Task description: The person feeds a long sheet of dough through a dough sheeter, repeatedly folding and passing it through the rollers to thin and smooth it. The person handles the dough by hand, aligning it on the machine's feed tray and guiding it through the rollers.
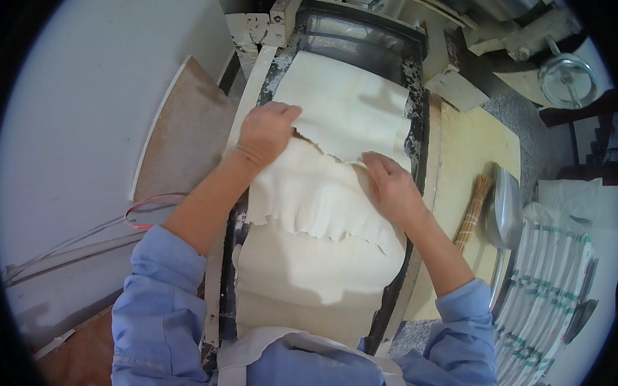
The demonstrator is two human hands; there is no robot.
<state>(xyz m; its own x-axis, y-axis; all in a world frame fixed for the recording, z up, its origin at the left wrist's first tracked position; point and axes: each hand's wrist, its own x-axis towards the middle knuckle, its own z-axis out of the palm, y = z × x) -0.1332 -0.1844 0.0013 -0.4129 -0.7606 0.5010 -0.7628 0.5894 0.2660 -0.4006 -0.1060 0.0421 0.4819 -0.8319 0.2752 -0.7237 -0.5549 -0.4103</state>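
A wide, pale sheet of dough (353, 90) lies on the dark bed of a dough sheeting machine (412, 131). Nearer to me, a folded layer of dough (314, 193) with a ragged lower edge overlaps more dough (312, 260) reaching down to my apron. My left hand (269, 130) grips the left part of the torn dough edge, fingers curled over it. On the right, my right hand (391, 187) pinches the same edge, thumb hidden under the dough. A dark gap shows beneath the edge between the hands.
At the right, a bundled straw brush (473, 214) and a metal scoop (505, 210) lie on a yellowish board (457, 155). A handwheel (568, 81) is at upper right. Stacked white bags (545, 276) stand lower right. A brown board (187, 136) leans at left beside a white wall.
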